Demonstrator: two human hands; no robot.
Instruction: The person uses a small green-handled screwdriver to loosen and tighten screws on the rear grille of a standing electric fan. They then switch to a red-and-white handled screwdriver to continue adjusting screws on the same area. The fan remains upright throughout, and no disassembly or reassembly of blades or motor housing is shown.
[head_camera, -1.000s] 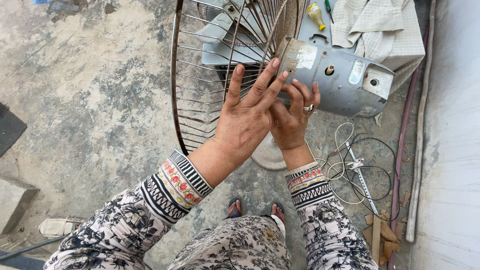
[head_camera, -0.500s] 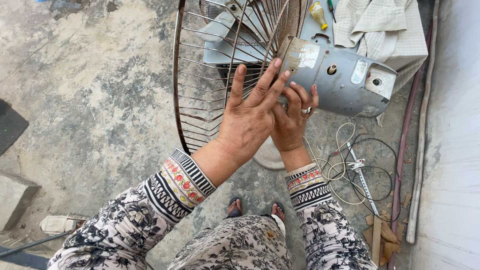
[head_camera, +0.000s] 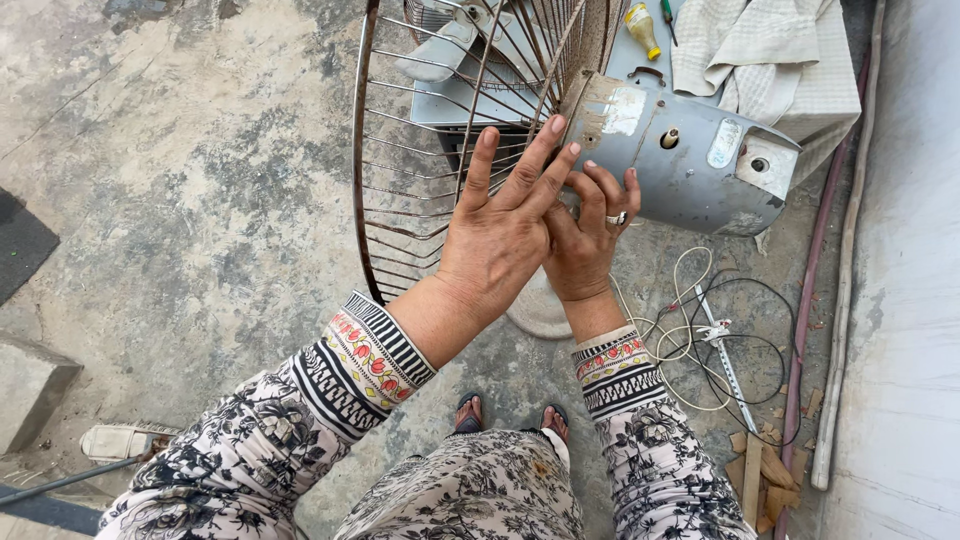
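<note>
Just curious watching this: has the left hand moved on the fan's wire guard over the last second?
No. The left hand lies spread against the wire guard, fingertips by the grey motor housing, as before.

Fan cage: the round wire fan guard (head_camera: 420, 200) is thin metal, dull and brownish, with rusty-looking spots.
Motor case: the grey rounded motor housing (head_camera: 700, 160) is painted metal, matt, scuffed, with worn patches.
Blades: the pale grey fan blade (head_camera: 435, 55) looks like smooth metal or plastic; cannot tell which.
Ring: the silver ring (head_camera: 617, 218) on the right hand (head_camera: 585, 245) is shiny metal.
Sleeves: the black-and-white flowered sleeve (head_camera: 270, 440) by the left hand (head_camera: 500, 235) is soft printed cloth.
Cloth: the cream checked cloth (head_camera: 770, 60) is soft, wrinkled fabric.
Wires: the white and black wires (head_camera: 700, 330) have smooth plastic coats.
Floor: the grey concrete floor (head_camera: 150, 180) is rough, patchy and dusty.
Scraps: the small brown wood scraps (head_camera: 765, 465) are rough and bare.
</note>
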